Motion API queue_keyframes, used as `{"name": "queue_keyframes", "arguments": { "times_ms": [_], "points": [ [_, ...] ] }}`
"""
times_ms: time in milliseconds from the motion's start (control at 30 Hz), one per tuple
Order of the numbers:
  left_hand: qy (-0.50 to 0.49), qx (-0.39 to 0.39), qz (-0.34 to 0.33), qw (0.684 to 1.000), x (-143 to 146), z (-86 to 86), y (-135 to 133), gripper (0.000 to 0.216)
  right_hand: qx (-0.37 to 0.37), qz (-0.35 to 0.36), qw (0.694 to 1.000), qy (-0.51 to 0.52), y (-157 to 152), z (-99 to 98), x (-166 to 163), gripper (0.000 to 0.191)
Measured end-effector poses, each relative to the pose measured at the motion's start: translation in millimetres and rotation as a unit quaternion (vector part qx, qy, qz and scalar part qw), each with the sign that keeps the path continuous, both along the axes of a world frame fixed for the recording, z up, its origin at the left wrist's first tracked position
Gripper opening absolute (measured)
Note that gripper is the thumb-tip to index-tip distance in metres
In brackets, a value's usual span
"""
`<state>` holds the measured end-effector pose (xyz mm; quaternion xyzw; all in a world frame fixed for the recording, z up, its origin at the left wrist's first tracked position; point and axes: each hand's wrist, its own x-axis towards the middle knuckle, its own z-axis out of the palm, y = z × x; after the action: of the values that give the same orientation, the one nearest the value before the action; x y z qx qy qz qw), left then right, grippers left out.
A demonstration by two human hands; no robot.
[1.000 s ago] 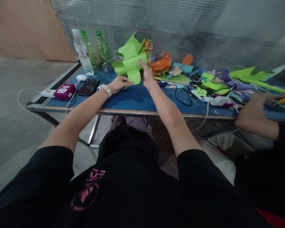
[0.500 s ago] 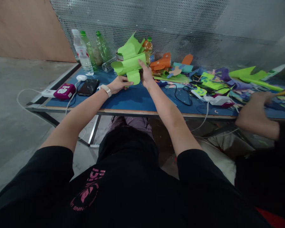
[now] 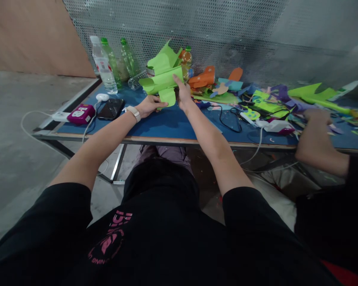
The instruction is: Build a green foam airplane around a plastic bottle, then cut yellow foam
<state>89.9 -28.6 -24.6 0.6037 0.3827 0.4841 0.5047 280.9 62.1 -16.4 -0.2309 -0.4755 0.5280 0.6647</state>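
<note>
A bright green paper airplane model (image 3: 164,80), built from a rolled tube with wing-like flaps, is held above the blue table. My left hand (image 3: 150,105), with a white watch on its wrist, pinches the lower flap between thumb and fingers. My right hand (image 3: 182,92) grips the right end of the tube, thumb on top, its other fingers partly hidden behind the paper. Behind the model stands a small bottle of orange-yellow drink (image 3: 186,59). An orange paper model (image 3: 203,77) lies to the right of my right hand.
Upright bottles (image 3: 105,69) and a black phone (image 3: 111,109) are at the left, near a magenta power adapter (image 3: 80,114). Paper scraps (image 3: 265,104) and cables cover the right side. A co-worker's hand (image 3: 318,119) reaches over the table there. Perforated metal sheet (image 3: 220,31) backs the table.
My hands and the green paper model stay nearly still. The co-worker's hand at the right has moved slightly left and farther over the scraps.
</note>
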Motion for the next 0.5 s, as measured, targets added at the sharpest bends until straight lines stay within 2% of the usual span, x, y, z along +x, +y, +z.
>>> {"name": "queue_keyframes", "arguments": {
  "times_ms": [100,167,233,367,500],
  "points": [
    [-0.001,-0.001,0.006,1.000,1,0.0,0,0.056,-0.012,0.001,1.000,0.013,4,0.5,0,0.120],
    [-0.001,-0.003,0.003,1.000,2,0.1,-1,0.051,-0.015,0.000,1.000,0.014,8,-0.6,0,0.126],
    [-0.001,-0.003,-0.002,1.000,2,-0.1,-1,0.046,-0.008,0.001,1.000,0.008,11,-2.3,0,0.119],
    [-0.001,0.004,-0.007,1.000,0,-0.7,0,0.049,0.001,-0.019,1.000,-0.018,10,-4.4,1,0.088],
    [0.010,0.003,0.002,1.000,0,0.5,0,0.051,-0.001,-0.011,0.999,-0.030,6,-4.1,2,0.091]
  ]
}}
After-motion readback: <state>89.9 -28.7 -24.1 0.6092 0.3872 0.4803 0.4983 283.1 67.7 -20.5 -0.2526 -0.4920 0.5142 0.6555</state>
